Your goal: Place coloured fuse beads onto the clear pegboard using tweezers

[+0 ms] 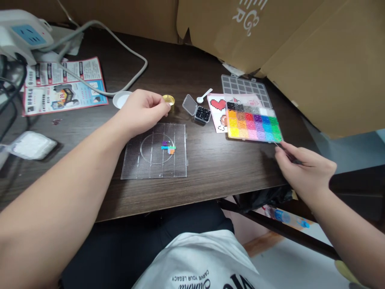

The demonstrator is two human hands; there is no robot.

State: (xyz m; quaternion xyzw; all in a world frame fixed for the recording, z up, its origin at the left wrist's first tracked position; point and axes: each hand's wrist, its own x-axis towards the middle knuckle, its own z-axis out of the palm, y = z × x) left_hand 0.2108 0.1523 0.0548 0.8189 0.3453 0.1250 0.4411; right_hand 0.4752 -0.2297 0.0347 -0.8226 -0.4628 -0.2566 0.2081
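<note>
My left hand (147,110) is closed at the small round gold tin (169,100), its fingertips at the rim; whether it pinches anything is hidden. Below it lies a clear pegboard (135,164) with a round outline and a small cluster of coloured beads (168,147) right of its centre. On the right, my right hand (296,164) is closed around thin tweezers (278,145), whose tip is by the lower right corner of the bead case (251,120). That case has compartments of many colours. A small open box of black beads (202,114) stands between tin and case.
A white spoon (204,95), pattern cards (216,116) and a gridded clear lid (246,88) lie near the case. At left are a printed leaflet (64,86), a white dish (120,98), a white packet (32,145), a grey cable (141,60) and a power strip (28,34). Cardboard (210,24) stands behind.
</note>
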